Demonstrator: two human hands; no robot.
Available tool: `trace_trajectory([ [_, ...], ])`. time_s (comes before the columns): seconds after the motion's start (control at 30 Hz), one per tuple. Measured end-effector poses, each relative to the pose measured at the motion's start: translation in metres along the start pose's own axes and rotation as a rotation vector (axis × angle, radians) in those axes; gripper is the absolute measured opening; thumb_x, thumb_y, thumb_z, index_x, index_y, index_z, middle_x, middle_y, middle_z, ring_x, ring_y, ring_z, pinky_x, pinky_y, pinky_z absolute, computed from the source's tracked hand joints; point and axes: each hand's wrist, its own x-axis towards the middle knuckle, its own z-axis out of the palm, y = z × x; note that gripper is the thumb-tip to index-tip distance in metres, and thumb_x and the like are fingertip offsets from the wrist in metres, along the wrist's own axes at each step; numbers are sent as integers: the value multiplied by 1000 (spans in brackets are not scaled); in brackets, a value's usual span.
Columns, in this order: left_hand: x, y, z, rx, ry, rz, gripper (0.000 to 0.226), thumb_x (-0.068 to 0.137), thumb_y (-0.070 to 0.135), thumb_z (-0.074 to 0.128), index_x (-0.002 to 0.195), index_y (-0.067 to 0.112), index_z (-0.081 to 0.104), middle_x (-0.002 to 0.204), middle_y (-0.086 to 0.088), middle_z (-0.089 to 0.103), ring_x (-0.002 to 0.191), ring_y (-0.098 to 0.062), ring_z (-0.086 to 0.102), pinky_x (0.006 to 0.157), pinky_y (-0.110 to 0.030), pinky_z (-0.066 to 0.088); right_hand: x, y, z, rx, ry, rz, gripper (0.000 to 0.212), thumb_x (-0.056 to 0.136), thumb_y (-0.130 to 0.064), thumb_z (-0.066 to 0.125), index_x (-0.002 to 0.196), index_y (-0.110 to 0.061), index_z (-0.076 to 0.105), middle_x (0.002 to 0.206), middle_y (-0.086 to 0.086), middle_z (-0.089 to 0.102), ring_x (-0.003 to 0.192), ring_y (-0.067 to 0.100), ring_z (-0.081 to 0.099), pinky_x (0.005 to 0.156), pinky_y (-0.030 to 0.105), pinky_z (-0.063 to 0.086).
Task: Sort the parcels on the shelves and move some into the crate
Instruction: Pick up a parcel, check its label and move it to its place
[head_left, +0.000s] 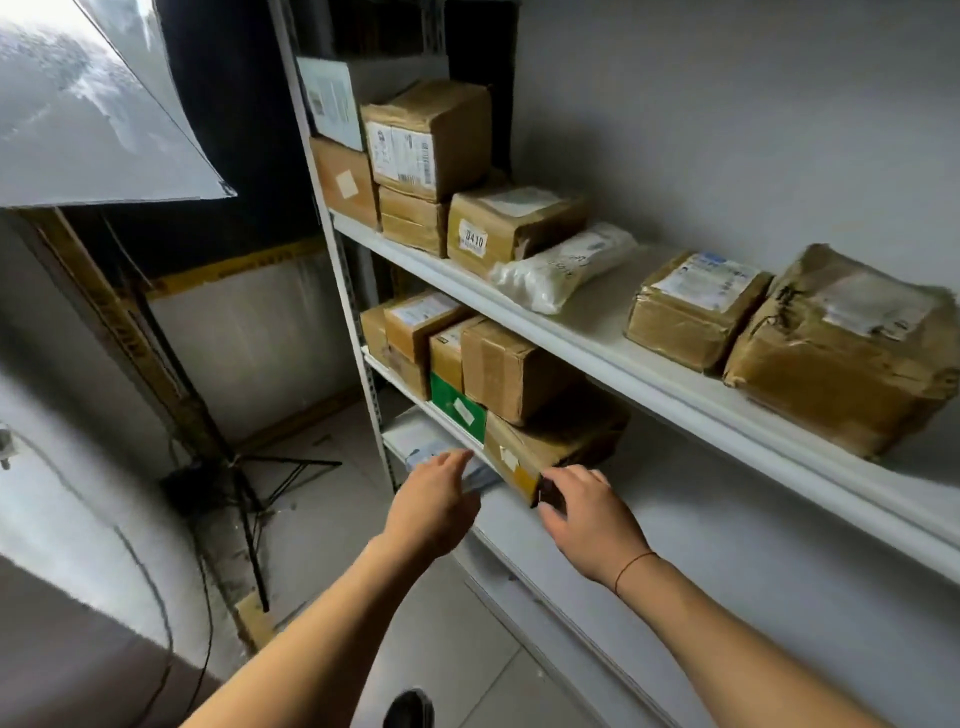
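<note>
White shelves hold brown taped parcels. On the middle shelf (649, 525) a flat brown parcel (550, 444) lies under a smaller brown box (511, 366), beside a green box (457, 408). My right hand (589, 514) touches the flat parcel's near corner, fingers curled at its dark end. My left hand (434, 501) hovers with fingers apart just left of that parcel, in front of the shelf edge, holding nothing. The upper shelf (597, 332) carries several brown boxes, among them one marked 8410 (506, 228), and a white soft bag (563, 267). No crate is in view.
A white flat packet (423, 447) lies on the lower shelf behind my left hand. A light stand with black tripod legs (254, 499) and a white reflector (83, 114) stand to the left. Grey wall behind the shelves; tiled floor below.
</note>
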Motion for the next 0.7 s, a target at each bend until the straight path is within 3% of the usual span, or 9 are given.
trace_trajectory([
  [0.2, 138, -24, -30, -4, 23, 141, 73, 100, 33, 68, 164, 18, 37, 164, -11, 46, 145, -32, 50, 122, -46, 43, 97, -25, -2, 86, 104, 160, 57, 107, -34, 58, 160, -16, 43, 158, 6, 46, 147, 26, 37, 120, 41, 38],
  [0.3, 191, -31, -40, -9, 31, 208, 83, 98, 33, 71, 166, 16, 28, 171, -13, 31, 150, -37, 43, 122, -48, 40, 134, -36, -2, 113, 157, 281, 69, 107, -42, 57, 166, -17, 30, 169, 6, 32, 159, 33, 22, 128, 46, 26],
  [0.4, 229, -34, -44, -25, 17, 244, 85, 96, 26, 72, 164, 7, 25, 169, -20, 30, 151, -41, 37, 122, -48, 36, 161, -45, -4, 155, 211, 391, 86, 103, -51, 60, 170, -20, 15, 175, 10, 20, 161, 38, 14, 129, 51, 23],
  [0.57, 256, -40, -33, -130, -85, 259, 70, 90, 25, 73, 148, 3, 40, 133, -25, 57, 119, -45, 57, 102, -52, 50, 186, -55, 8, 197, 119, 508, 105, 95, -64, 65, 169, -16, 8, 166, 20, 35, 151, 41, 37, 121, 51, 38],
  [0.7, 236, -36, -19, -369, -15, 268, 50, 90, 27, 75, 128, 11, 47, 120, -8, 49, 107, -32, 56, 92, -46, 52, 170, -60, 18, 345, 199, 510, 95, 89, -67, 71, 155, -12, 30, 151, 13, 50, 137, 31, 51, 113, 43, 46],
])
